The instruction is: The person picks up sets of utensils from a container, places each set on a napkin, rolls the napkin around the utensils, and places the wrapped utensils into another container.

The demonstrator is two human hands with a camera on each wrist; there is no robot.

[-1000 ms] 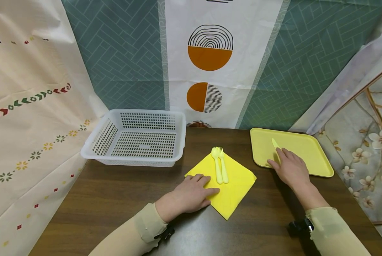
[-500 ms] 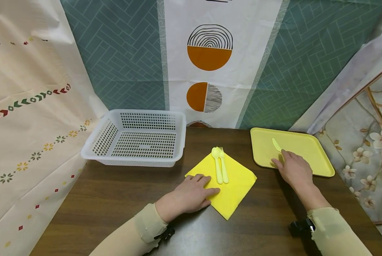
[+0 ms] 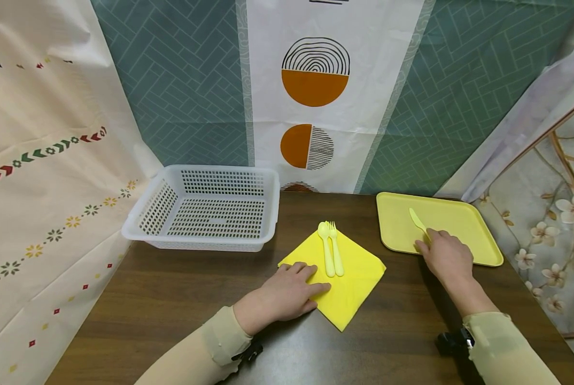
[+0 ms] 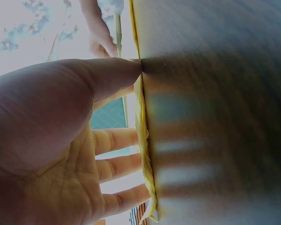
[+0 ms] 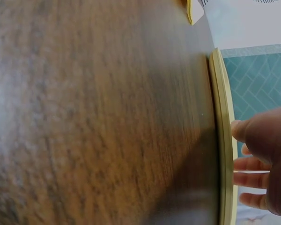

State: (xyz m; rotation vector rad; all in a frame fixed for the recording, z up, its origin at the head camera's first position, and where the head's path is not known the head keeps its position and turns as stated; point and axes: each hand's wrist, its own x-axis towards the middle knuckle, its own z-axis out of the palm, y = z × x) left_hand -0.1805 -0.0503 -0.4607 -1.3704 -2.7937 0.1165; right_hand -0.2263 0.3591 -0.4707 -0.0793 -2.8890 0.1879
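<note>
A yellow folded napkin (image 3: 349, 289) lies cornerwise on the brown table, with a pale yellow spoon (image 3: 326, 251) and fork (image 3: 335, 251) side by side on it. On its left part rests my left hand (image 3: 284, 294), fingers spread; the left wrist view has the thumb and fingertips meeting the napkin's edge. At the right, a pale yellow plastic knife (image 3: 417, 219) lies in a yellow tray (image 3: 465, 219), blade pointing away. My right hand (image 3: 447, 259) holds the knife's handle between thumb and fingers, over the tray's near rim; the handle end is hidden under the hand.
A white perforated plastic basket (image 3: 215, 243) stands at the back left of the table (image 3: 181, 299), with no contents visible. Patterned cloths (image 3: 316, 117) hang behind and along both sides.
My right hand has shifted right and toward me along the knife, and the knife's handle end has swung slightly right with it. The left hand, napkin, spoon and fork stay put.
</note>
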